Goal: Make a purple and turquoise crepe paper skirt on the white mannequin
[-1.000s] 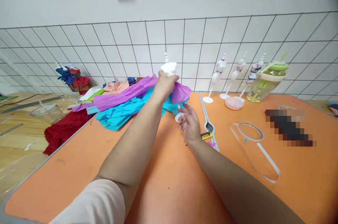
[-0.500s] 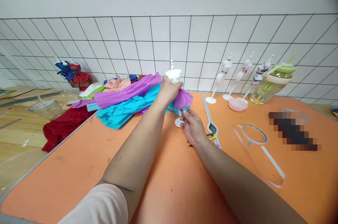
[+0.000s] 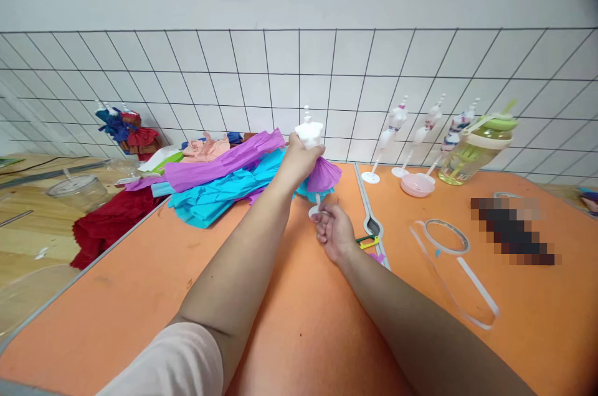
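One white mannequin [image 3: 309, 133], purple skirt [image 3: 323, 176]

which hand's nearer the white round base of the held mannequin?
Right. The right hand is at the base's right edge, contact unclear; the left hand is well above it, gripping the mannequin below the chest.

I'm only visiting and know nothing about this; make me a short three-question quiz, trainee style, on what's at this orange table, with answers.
1. Which hand grips the white mannequin above its purple skirt: A) left, B) right?
2. True or false: the drinking bottle has a green lid.
3. How many other mannequins stand to the right of both hands?

Key: 1. A, the left hand. 2. True. 3. Three.
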`<state>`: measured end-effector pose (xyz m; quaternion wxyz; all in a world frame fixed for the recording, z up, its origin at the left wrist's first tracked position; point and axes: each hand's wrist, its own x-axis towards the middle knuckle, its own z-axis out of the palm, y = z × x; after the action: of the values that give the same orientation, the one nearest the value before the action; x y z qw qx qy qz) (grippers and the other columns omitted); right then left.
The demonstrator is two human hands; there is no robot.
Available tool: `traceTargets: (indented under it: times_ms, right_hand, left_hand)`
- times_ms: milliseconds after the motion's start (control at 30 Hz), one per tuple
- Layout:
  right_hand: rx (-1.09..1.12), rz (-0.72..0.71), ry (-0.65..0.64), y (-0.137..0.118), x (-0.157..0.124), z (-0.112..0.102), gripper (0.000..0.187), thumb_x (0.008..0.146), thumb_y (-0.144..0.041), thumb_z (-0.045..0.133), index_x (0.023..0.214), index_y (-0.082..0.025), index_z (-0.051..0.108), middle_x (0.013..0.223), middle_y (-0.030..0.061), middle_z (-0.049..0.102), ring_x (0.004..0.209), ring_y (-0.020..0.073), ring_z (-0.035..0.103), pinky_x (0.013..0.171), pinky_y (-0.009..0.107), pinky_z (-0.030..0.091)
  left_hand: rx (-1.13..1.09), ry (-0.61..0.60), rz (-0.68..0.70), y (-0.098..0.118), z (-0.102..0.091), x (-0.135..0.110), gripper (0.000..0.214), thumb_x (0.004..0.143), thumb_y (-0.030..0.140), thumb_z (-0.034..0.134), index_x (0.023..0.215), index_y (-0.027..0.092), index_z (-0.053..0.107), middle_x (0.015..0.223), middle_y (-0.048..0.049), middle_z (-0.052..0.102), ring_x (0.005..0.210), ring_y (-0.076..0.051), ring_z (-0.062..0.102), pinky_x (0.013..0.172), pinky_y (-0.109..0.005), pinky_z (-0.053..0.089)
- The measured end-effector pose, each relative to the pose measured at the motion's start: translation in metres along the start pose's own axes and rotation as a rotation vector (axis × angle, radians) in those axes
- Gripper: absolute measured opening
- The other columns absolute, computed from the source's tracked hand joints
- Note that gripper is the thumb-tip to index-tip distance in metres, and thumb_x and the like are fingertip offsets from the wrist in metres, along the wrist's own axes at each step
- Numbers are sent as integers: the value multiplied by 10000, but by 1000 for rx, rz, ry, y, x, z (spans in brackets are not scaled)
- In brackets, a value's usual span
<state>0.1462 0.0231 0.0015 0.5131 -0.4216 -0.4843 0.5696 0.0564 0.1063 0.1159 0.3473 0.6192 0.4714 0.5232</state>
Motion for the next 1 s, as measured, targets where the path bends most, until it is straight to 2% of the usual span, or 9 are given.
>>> traceTargets:
  times_ms: [67, 167, 267, 400, 633, 800, 1000]
  right_hand:
    - [-209, 12, -151, 3, -4, 4, 240, 817, -436, 426, 773, -211, 500, 569, -22, 582, 379, 80, 348, 387, 212, 226]
    - [-517, -56, -338, 4, -14, 13, 136, 716, -315, 614, 677, -194, 566, 548, -23, 570, 489, 101, 451, 474, 228, 240]
    - [-769, -146, -424, 1, -22, 18, 95, 694, -261, 648, 652, -193, 596, 595, -19, 593, 596, 121, 498, 531, 249, 223]
    - [-986, -208, -471, -3, -23, 17, 120, 779, -308, 582, 752, -211, 646, 691, -14, 653, 645, 129, 539, 539, 250, 235]
    - [-1173, -266, -507, -1, -20, 16, 258, 815, -409, 531, 705, -200, 637, 696, 7, 666, 629, 140, 562, 504, 261, 226]
    - [-1209, -301, -528, -2, -20, 16, 235, 840, -400, 514, 795, -213, 649, 743, 3, 685, 638, 134, 571, 501, 255, 237]
    - [-1220, -317, -547, -4, -21, 15, 205, 858, -394, 519, 901, -233, 639, 801, -10, 700, 663, 135, 590, 513, 243, 264]
  left_hand:
    - [-29, -52, 22, 0, 5, 0, 480, 737, 277, 642, 1156, 172, 431, 1100, -80, 585, 986, -211, 570, 828, -306, 428]
    - [-92, -161, 11, 1, 19, 1, 454, 735, 248, 643, 1145, 179, 462, 1066, -64, 595, 962, -202, 571, 836, -306, 431]
    - [-151, -221, 26, 3, 35, 7, 472, 748, 225, 633, 1186, 192, 458, 1057, -56, 601, 996, -213, 565, 885, -335, 427]
    - [-194, -261, 86, 1, 52, 15, 505, 778, 215, 597, 1249, 189, 416, 1079, -58, 587, 1030, -207, 558, 920, -346, 424]
    - [-141, -312, 98, -4, 61, 13, 603, 749, 255, 645, 1279, 188, 367, 1053, -66, 592, 931, -193, 587, 877, -361, 445]
    - [-4, -285, 74, -3, 59, 19, 713, 715, 292, 705, 1321, 201, 341, 1169, -107, 584, 1016, -234, 588, 903, -388, 442]
    - [-36, -240, 25, 3, 49, 22, 766, 703, 309, 732, 1337, 211, 313, 1272, -141, 551, 1103, -262, 568, 930, -416, 436]
